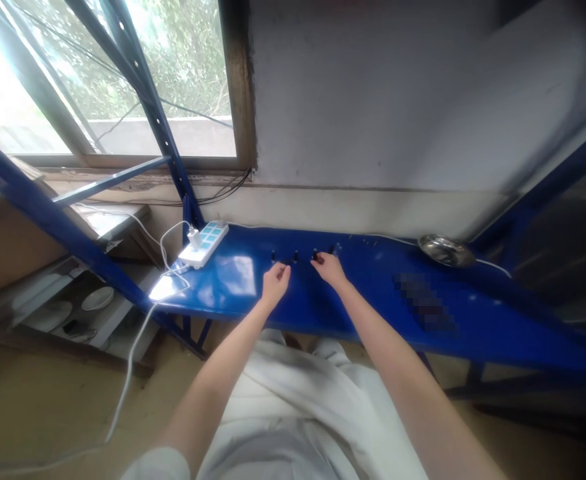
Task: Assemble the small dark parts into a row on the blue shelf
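My left hand is over the blue tabletop with thumb and fingers pinched together. Whatever it grips, if anything, is too small to make out. Just beyond it stands a small dark cylinder, and a second dark cylinder is upright between my two hands. My right hand is closed at the fingertips around another small dark cylinder. Behind the right knuckles, a small clear object is partly visible beside a dark piece.
A white power strip with a plug lies at the table's left end, its cable hanging to the floor. Several tiny bits lie toward the wall. A shiny metal bowl sits at right, near a blurred-out dark patch. Blue shelf posts rise at left.
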`<state>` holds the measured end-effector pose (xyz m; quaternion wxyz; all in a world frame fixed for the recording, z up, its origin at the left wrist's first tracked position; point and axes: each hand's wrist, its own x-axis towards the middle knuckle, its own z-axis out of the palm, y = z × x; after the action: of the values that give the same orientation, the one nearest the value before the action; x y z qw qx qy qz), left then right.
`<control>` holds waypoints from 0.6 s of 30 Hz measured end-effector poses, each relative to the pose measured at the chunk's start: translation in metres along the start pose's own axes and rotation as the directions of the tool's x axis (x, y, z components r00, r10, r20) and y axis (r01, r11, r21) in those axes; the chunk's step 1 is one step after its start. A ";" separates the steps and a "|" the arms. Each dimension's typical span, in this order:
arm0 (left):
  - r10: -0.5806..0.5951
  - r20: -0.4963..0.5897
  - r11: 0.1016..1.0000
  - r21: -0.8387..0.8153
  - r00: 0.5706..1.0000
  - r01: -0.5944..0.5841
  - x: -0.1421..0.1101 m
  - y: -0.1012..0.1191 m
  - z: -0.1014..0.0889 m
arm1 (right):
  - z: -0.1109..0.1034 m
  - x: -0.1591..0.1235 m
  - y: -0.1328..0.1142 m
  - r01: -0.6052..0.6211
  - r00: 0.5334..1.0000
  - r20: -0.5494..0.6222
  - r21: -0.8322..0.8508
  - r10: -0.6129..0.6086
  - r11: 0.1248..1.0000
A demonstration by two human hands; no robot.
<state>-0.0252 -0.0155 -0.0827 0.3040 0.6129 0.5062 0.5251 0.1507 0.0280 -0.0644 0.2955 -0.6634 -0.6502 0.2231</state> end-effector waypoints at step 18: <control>0.193 0.156 0.975 -0.139 0.969 -0.172 0.025 0.127 -0.009 | -0.100 -0.064 -0.077 0.394 0.918 -0.137 0.207 -0.373 0.895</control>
<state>0.0033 -0.0316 0.0432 0.3337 0.6789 0.3864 0.5276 0.1589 -0.0472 0.0554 0.4387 -0.4931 -0.7233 0.2031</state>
